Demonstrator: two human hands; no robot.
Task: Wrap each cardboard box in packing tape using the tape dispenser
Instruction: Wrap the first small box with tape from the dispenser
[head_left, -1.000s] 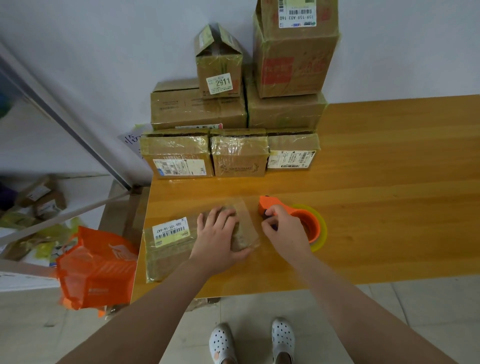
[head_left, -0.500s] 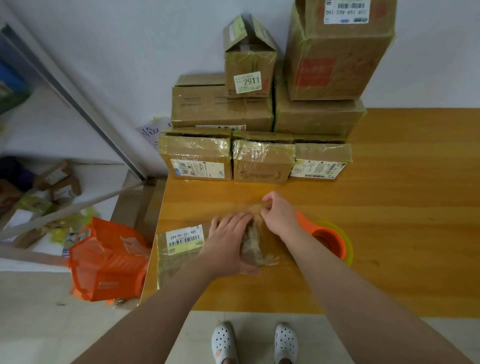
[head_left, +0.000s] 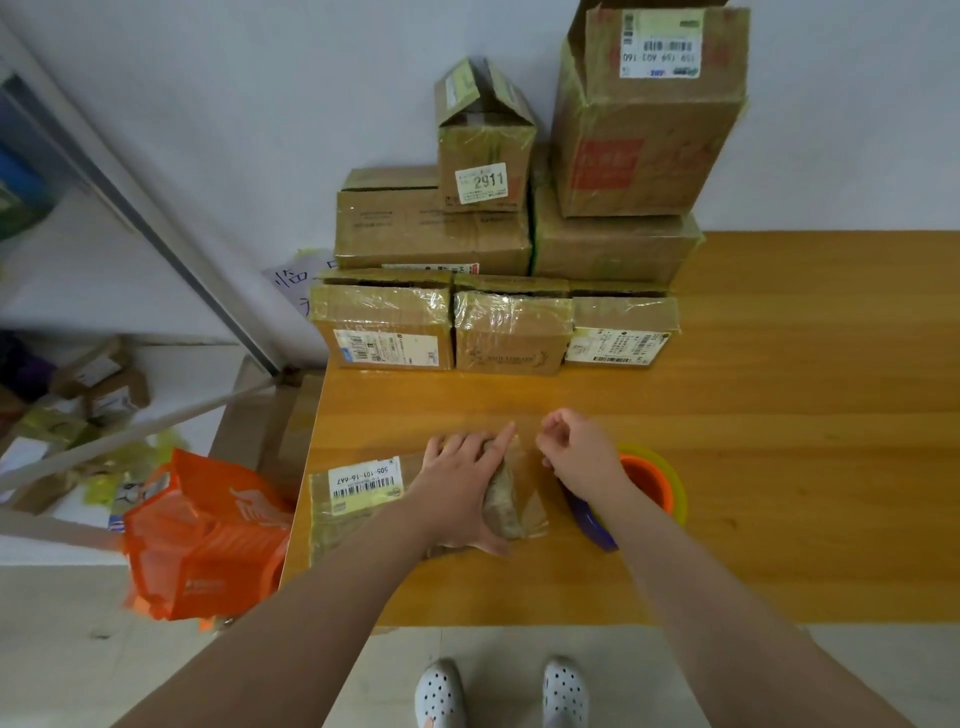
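Observation:
A flat cardboard box (head_left: 363, 499) with a barcode label lies at the table's front left, its right end covered in crinkled clear tape. My left hand (head_left: 462, 483) presses flat on that right end, fingers straight. My right hand (head_left: 576, 452) hovers just right of the box, fingers loosely curled, with nothing visible in it. Behind my right wrist sits the tape dispenser (head_left: 649, 483), orange with a yellowish roll and a purple part, partly hidden by the arm.
Several taped cardboard boxes (head_left: 511, 332) are stacked against the wall at the table's back left. The wooden table (head_left: 805, 415) stretches to the right. An orange bag (head_left: 202, 540) stands on the floor left of the table, beside a metal shelf frame (head_left: 156, 218).
My right hand left the dispenser, pressed on the box's far right corner, then lifted off to the right. My left hand stayed flat on the box. The camera has shifted closer.

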